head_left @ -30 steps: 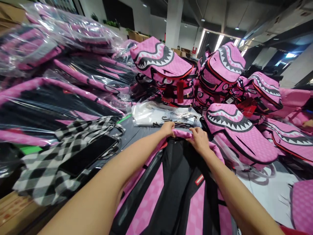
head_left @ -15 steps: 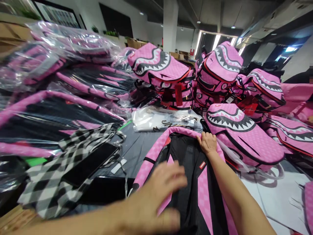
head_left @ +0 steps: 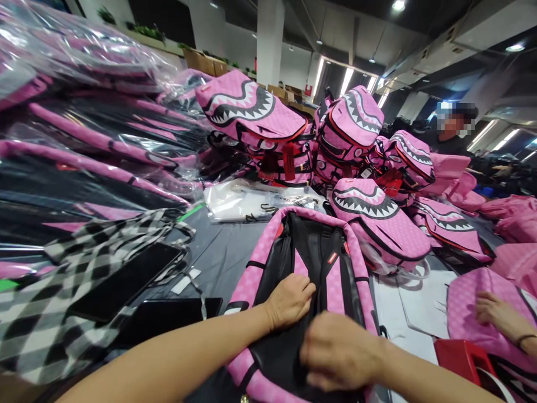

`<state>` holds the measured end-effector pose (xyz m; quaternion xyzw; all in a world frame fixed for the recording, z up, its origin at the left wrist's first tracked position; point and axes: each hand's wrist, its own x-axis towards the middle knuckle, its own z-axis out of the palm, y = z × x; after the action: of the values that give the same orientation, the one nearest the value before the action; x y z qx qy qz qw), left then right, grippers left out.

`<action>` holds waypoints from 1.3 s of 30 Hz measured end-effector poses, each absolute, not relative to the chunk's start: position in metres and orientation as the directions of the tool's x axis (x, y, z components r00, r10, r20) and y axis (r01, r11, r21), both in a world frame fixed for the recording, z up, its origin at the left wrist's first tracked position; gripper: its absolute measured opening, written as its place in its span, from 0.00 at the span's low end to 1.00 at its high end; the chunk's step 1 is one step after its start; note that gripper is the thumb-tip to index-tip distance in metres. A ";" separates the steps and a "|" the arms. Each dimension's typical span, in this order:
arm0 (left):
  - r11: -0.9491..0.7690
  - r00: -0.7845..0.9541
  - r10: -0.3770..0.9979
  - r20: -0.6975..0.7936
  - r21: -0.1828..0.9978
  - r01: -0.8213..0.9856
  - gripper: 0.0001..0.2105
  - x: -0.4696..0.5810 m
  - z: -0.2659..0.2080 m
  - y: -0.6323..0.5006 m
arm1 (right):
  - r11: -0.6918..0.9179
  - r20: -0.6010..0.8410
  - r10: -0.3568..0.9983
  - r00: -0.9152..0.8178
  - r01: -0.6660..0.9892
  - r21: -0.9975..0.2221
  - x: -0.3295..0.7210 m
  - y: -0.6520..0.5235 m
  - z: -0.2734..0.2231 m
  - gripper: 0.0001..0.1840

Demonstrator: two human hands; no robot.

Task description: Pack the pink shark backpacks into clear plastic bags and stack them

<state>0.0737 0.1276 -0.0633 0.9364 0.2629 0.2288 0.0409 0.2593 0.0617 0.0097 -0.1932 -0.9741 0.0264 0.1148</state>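
Observation:
A pink and black backpack (head_left: 262, 280) lies in front of me with its black back panel and shoulder straps upward. My left hand (head_left: 291, 299) is closed over the lower part of the left shoulder strap (head_left: 300, 258). Just to the right and lower, my right hand (head_left: 338, 350) hovers over or touches the back panel, its fingers curled and smeared by motion. Whatever those fingers hold is hidden. The right shoulder strap (head_left: 334, 285) runs down beside my right hand.
Pink shark-mouth backpacks (head_left: 247, 106) are stacked behind, and plastic-wrapped ones (head_left: 92, 134) are piled left. Flat plastic bags (head_left: 235, 201), a checkered cloth (head_left: 29, 330) and a dark phone-like slab (head_left: 126, 282) lie nearby. At right, another person's hand (head_left: 501, 313) touches a pink bag.
My right hand has left the backpack's top edge and come down toward me. My left hand, spread and blurred before, is now closed on the strap. The view has turned right.

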 end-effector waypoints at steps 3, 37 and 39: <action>-0.797 0.759 0.591 0.273 0.345 0.497 0.07 0.072 -0.054 0.125 | 0.961 0.216 0.273 -0.937 0.275 -0.021 0.247 0.044 -0.020 0.11; -0.681 0.682 0.703 0.202 0.467 0.564 0.39 0.078 -0.036 0.171 | 0.228 0.539 0.836 -0.104 0.959 -0.169 0.283 0.228 -0.031 0.21; -0.677 0.671 0.708 0.219 0.482 0.556 0.40 0.075 -0.045 0.170 | 0.189 0.498 0.862 -0.092 0.971 -0.146 0.279 0.275 -0.004 0.19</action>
<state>0.0748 0.1696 -0.0452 0.8939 0.3536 0.1982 0.1914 0.2790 0.2750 -0.0040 -0.6272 -0.7307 -0.1110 0.2457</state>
